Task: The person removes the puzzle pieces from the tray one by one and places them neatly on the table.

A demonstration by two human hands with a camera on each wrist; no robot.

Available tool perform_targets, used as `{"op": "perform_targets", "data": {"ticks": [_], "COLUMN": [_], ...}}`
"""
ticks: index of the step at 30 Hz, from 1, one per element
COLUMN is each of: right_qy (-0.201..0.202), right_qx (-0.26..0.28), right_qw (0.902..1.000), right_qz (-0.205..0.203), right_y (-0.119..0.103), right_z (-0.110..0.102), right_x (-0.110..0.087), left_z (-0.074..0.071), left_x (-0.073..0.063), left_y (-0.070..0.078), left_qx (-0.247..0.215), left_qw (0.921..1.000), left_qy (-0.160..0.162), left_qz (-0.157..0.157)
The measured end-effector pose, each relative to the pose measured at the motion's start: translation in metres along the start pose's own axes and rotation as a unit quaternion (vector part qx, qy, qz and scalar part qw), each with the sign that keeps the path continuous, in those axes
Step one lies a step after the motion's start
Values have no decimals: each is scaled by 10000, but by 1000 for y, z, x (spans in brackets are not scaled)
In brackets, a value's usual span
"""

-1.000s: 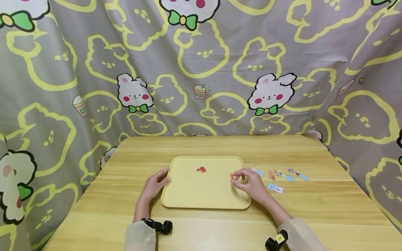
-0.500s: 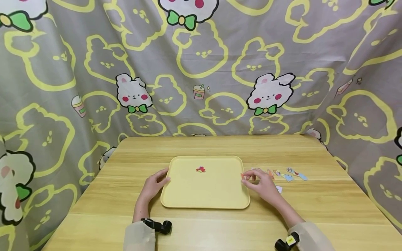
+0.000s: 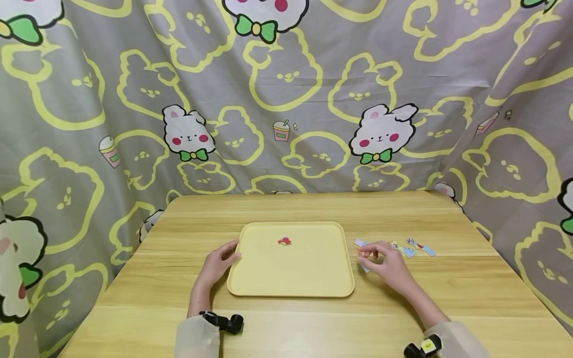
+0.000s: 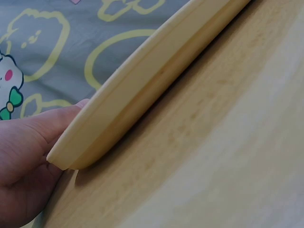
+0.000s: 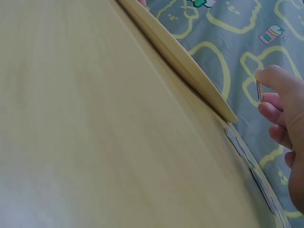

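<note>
My left hand grips the left edge of a pale yellow tray, its thumb over the rim; the left wrist view shows the fingers against the outside of the tray wall. Near the tray's back lies a small red flat piece. Just past the right edge of the tray, my right hand pinches a small orange puzzle-like piece between thumb and fingertip. Edge-on in the right wrist view, that thin piece is held above the table.
Several flat cut-out pieces lie right of the tray, among them a long blue-and-red one and a yellow-and-blue one; the right hand partly covers others. A patterned curtain hangs behind the wooden table.
My right hand has moved right, from above the tray to beyond its right edge over the loose pieces, still pinching the orange piece. The left hand stays at the tray's edge.
</note>
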State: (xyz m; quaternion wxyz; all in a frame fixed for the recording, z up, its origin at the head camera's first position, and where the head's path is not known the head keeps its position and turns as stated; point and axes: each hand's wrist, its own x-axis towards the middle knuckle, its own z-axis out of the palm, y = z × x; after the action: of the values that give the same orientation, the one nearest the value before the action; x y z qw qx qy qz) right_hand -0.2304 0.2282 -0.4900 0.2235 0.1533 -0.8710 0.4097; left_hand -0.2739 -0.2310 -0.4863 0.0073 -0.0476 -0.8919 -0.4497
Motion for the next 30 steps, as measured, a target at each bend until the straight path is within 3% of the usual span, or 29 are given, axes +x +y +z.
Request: {"op": "perform_targets", "data": {"ticks": [17, 30], "right_qy": [69, 175], "right_qx": [-277, -468], "right_qw": [9990, 9982], "right_qz": [341, 345], "right_y": [15, 24], "right_z": [-29, -44], "right_x": [-16, -25], "left_z": [0, 0], "left_x": [-2, -1], "left_y": [1, -1], "left_qx": [-29, 0], "left_qw": [10000, 10000], "left_qy": [10, 1], "left_qz": [-49, -57]}}
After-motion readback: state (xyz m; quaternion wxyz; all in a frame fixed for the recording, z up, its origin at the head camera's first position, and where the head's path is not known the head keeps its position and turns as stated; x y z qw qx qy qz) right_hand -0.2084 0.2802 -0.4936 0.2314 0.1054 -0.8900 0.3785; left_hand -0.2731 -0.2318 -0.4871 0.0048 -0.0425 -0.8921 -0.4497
